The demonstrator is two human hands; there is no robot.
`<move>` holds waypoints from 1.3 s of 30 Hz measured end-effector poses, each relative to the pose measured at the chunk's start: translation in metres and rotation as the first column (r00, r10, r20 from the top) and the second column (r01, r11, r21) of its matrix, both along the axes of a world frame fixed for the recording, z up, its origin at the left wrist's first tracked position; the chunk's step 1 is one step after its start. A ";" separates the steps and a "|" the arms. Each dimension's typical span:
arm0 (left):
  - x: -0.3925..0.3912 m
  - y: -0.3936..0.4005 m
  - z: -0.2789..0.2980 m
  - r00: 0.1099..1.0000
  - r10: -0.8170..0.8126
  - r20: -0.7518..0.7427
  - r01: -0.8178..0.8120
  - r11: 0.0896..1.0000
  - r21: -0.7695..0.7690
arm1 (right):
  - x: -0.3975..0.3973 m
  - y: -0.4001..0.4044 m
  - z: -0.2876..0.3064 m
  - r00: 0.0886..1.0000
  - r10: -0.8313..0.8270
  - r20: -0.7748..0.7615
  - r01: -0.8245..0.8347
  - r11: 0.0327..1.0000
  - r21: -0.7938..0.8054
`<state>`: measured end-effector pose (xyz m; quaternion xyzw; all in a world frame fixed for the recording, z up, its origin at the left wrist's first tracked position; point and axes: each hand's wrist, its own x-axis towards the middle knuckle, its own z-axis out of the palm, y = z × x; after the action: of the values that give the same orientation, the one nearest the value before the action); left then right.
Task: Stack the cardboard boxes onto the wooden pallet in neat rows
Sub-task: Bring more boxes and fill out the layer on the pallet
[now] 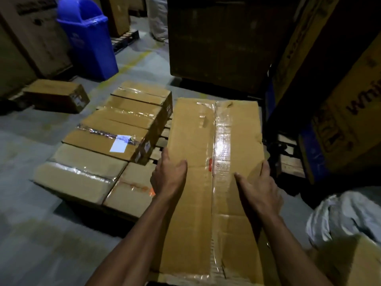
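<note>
Both hands grip the long box [206,182] by its side edges: left hand [169,178] on the left edge, thumb lying on top, fingers wrapped down the side; right hand [259,186] on the right edge, same hold. Fingertips are hidden below the edges, so I can't tell how deep the grip goes.

Progress, largest first:
- Long box: taped along its length, top creased. It hangs over the right half of the wooden pallet [162,139]; whether it rests on the slats yet is not visible. Judged mid-placement.
- Left row [115,129]: five or so taped boxes side by side, neat, running from the pallet's near end to its far end. Done.
- One smaller box [132,186] at the near end, just beside the row, under the left wrist.
- Bare slats show between the row and the long box.

Left to do: seat the long box square to the row, then fetch the loose box [57,96] lying on the floor well to the left, near the blue bin [88,38].
</note>
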<state>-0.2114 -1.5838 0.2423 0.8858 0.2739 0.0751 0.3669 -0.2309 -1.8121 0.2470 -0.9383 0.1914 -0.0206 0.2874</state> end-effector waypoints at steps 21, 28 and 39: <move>0.244 -0.042 -0.058 0.672 0.714 -0.196 -0.736 0.673 -0.071 | 0.427 0.023 -0.036 0.681 0.721 -0.123 -0.730 0.682 -0.046; 0.261 -0.066 -0.063 0.575 0.773 -0.266 -0.810 0.584 -0.053 | 0.473 0.038 -0.045 0.535 0.831 -0.155 -0.844 0.533 -0.054; 0.279 -0.075 -0.095 0.452 0.823 -0.344 -0.884 0.465 -0.050 | 0.510 0.055 -0.083 0.387 0.898 -0.211 -0.922 0.373 -0.105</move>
<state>0.0679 -1.6592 0.1473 0.5793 0.7374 0.0969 0.3335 0.2791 -1.7568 0.1641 -0.9115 -0.3435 0.1768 0.1411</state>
